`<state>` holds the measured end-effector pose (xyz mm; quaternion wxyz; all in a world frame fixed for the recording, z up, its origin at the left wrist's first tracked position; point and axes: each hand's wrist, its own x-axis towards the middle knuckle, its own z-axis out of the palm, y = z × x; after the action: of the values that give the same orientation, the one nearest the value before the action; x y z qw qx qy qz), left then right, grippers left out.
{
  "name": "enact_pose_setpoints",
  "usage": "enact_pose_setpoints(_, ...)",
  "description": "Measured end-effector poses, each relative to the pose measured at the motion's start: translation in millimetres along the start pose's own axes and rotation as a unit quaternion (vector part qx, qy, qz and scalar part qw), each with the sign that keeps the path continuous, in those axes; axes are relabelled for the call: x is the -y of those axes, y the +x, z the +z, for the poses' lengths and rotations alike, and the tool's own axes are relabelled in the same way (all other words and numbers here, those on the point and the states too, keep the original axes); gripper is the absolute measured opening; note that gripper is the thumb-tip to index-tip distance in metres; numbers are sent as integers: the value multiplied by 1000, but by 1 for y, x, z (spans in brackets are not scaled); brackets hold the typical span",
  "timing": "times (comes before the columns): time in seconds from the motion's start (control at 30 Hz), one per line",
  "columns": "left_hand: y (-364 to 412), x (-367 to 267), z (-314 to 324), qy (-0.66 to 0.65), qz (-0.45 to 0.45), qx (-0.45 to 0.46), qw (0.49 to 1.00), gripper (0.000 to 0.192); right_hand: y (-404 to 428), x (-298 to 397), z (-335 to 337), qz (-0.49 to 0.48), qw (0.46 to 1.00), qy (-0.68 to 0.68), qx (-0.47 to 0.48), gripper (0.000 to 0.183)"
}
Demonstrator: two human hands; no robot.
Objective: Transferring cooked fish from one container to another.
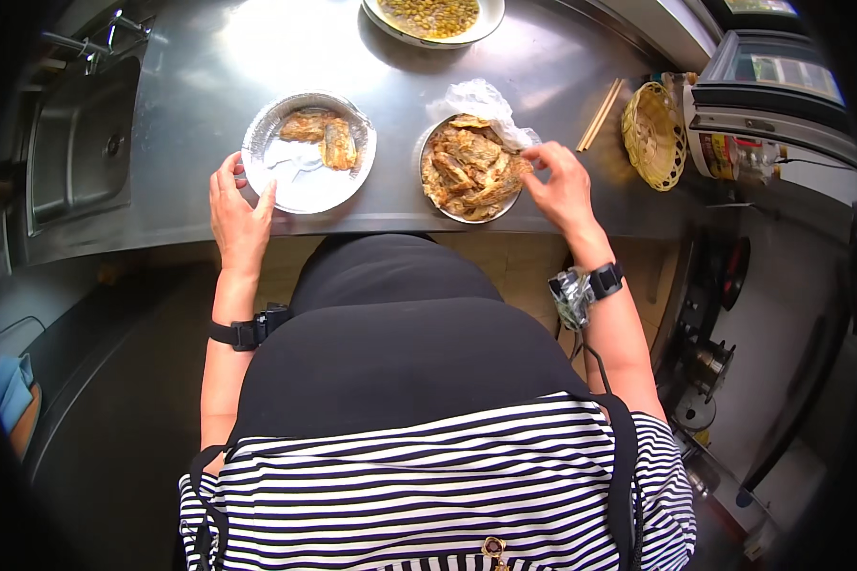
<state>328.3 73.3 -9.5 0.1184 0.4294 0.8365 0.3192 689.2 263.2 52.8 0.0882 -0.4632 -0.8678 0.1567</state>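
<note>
A round foil pan (257, 125) stands on the steel counter before me at the left. Two browned pieces of fried fish (338, 145) lie in its far half; the rest of its floor looks bright white. My left hand (241, 207) holds the pan's near left rim, thumb over the edge and fingers outside. To the right, a round metal bowl (444, 211) is heaped with fried fish (464, 168). At the bowl's right edge, my right hand (563, 185) has thumb and forefinger around the end of a fish piece (520, 171). A crumpled clear plastic bag (482, 100) rests against the bowl's far side.
Farther back sits a white enamel dish (491, 25) of yellowish food in liquid. Wooden chopsticks (600, 114) and a woven basket (653, 135) lie at the right, beside an open window sash (771, 86). A steel sink (82, 143) is at the left, a stove (707, 307) at the lower right.
</note>
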Motion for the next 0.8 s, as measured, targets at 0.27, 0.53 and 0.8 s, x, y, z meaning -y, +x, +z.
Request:
enact_pose_setpoints(0.27,-1,-15,10,33,-52,2,998,59,-24,-3,20,-105,991,-75,36,31)
enact_pose_setpoints(0.53,-16,0,24,-26,-120,3,992,65,-12,7,-5,-149,988,28,-2,19)
enact_pose_setpoints(0.8,-27,32,46,-160,-187,32,969,62,66,116,34,-64,962,202,174,23)
